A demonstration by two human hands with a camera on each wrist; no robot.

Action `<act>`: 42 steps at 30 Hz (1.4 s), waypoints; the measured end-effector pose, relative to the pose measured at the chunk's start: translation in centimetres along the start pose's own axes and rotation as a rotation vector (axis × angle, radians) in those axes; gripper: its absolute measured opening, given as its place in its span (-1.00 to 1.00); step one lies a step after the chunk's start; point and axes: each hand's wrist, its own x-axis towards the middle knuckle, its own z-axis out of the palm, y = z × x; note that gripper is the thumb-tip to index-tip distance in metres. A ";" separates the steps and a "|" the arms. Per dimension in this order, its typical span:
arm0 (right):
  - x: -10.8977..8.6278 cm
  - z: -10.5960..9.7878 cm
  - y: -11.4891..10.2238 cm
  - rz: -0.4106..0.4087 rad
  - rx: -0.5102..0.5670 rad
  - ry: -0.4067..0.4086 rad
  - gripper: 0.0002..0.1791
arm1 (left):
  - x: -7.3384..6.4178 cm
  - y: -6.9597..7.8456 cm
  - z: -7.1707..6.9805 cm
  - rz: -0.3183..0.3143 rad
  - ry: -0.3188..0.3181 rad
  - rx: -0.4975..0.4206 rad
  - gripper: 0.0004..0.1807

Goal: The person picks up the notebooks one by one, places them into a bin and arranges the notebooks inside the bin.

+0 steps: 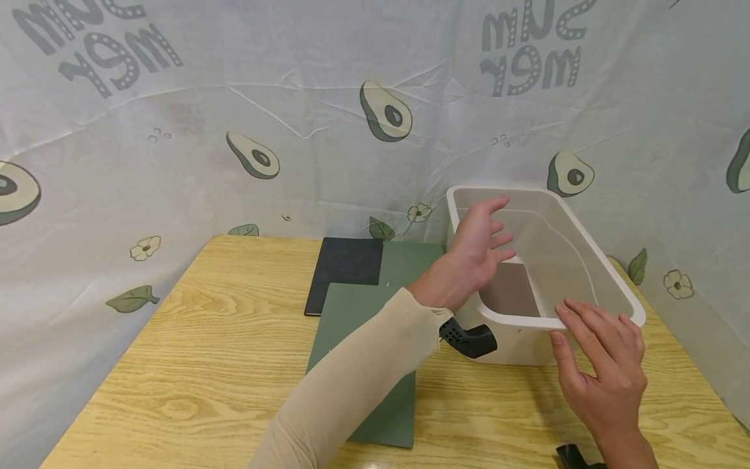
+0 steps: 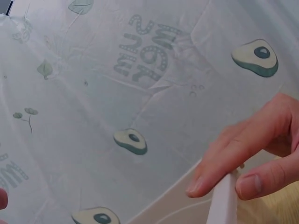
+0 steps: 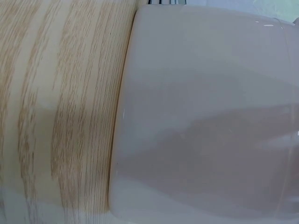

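Observation:
A white plastic bin (image 1: 597, 260) stands on the right of the table. Across its left side reaches my left hand (image 1: 477, 251), palm turned inward, fingers spread, nothing in them. My right hand (image 1: 609, 371) is at the near right of the rim, fingers over the edge and thumb outside; in the left wrist view the rim (image 2: 223, 200) lies between that hand's (image 2: 252, 149) fingers and thumb. On the bin's floor is a flat brown rectangle (image 1: 510, 290). The right wrist view shows the bin's outer wall (image 3: 210, 107), with no fingers clearly visible.
Left of the bin lie a black flat notebook-like item (image 1: 351, 260) and overlapping dark green flat sheets or covers (image 1: 342, 312), partly under my left forearm. The wooden table (image 1: 176, 358) meets a hanging curtain (image 1: 316, 98) printed with avocados behind.

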 end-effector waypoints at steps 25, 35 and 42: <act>-0.1 0.0 0.0 0.008 -0.005 -0.002 -0.49 | -1.4 -0.7 -2.9 0.668 -0.018 1.933 -0.36; 0.1 0.2 -0.3 0.005 0.013 0.021 -0.50 | -1.9 0.3 -5.6 0.619 -0.020 2.193 -0.28; 0.1 0.2 -0.3 0.007 0.012 0.022 -0.50 | -2.3 1.7 -7.1 0.604 -0.013 2.167 -0.26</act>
